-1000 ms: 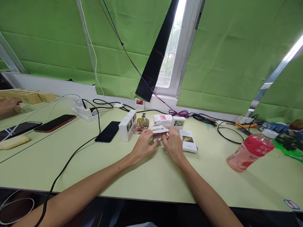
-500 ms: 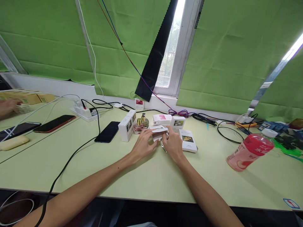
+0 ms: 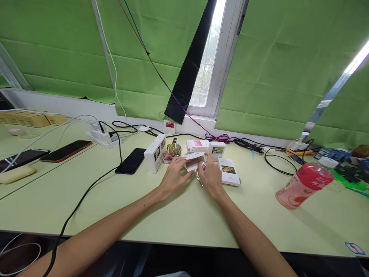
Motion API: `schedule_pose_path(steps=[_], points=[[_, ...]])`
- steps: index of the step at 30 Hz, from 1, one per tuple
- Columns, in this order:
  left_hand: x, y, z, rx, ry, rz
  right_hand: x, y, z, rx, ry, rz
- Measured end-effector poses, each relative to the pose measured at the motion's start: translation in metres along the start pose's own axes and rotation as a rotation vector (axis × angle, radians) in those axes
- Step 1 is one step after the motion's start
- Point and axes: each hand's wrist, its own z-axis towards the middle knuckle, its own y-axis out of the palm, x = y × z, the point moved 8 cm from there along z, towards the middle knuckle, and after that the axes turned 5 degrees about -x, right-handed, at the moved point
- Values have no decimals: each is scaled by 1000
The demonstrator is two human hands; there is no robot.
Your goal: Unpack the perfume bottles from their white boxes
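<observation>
A small white box is between my two hands at the middle of the table. My left hand grips its left side, fingers along the top edge and thumb low in front. My right hand is closed at its right side, with a clear glass bottle under the fingers. Left of the hands stand an upright white box and perfume bottles with gold caps. Behind lie a pink-labelled box and another white box. A flat white box lies just right of my right hand.
A black phone lies left, near a power strip and a long black cable. A tilted pink drink bottle is at the right. Cables run along the wall.
The box between my hands has tilted, showing more of its inner side. My hands have barely moved. Another person's hand at the far left has gone from view.
</observation>
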Motion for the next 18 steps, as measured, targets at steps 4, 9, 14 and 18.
schedule_pose_path(steps=[4,9,14,18], points=[[-2,0,0,22,-4,-4,2,1,1,0,-6,70],[-1,0,-1,38,10,-1,3,1,3,27,-34,189],[1,0,-1,31,18,3,2,0,3,43,-68,224],[2,-1,0,23,18,-2,2,0,2,43,-78,248]])
